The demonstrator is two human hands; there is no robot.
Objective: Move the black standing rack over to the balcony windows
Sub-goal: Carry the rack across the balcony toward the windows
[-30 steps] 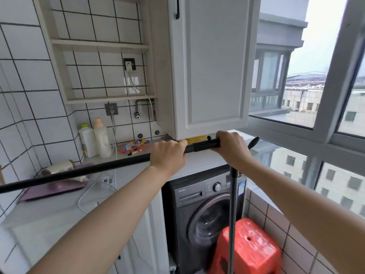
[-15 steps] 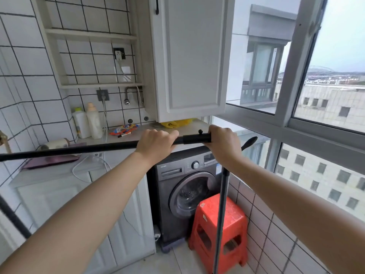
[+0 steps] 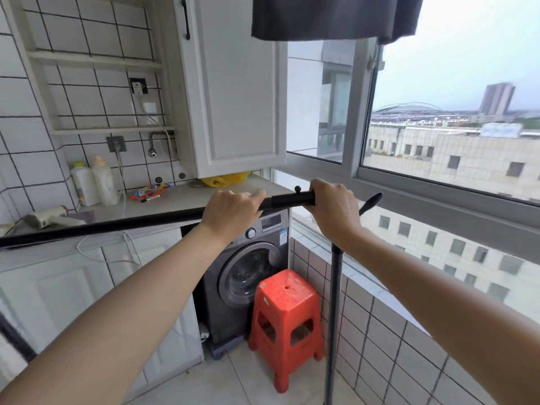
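Observation:
The black standing rack (image 3: 117,225) shows as a long top bar crossing the view from the left edge to the right, with one upright pole dropping to the floor below my right hand. My left hand (image 3: 230,210) is wrapped over the bar near its middle. My right hand (image 3: 336,211) grips the bar's right end, just above the upright. The bar's pointed tip sticks out past that hand toward the balcony windows (image 3: 438,135), which fill the right side. The rack's feet are out of view.
A red plastic stool (image 3: 285,320) stands on the floor beside the upright, in front of a grey washing machine (image 3: 248,267). A white counter (image 3: 181,200) with bottles and a white wall cabinet (image 3: 236,92) lie ahead. A dark cloth (image 3: 330,16) hangs overhead. A tiled low wall (image 3: 380,340) runs under the windows.
The view has pulled back and tilted: the stool, washer and floor show more fully, and a dark cloth has come into view overhead. Both hands keep the same hold on the bar.

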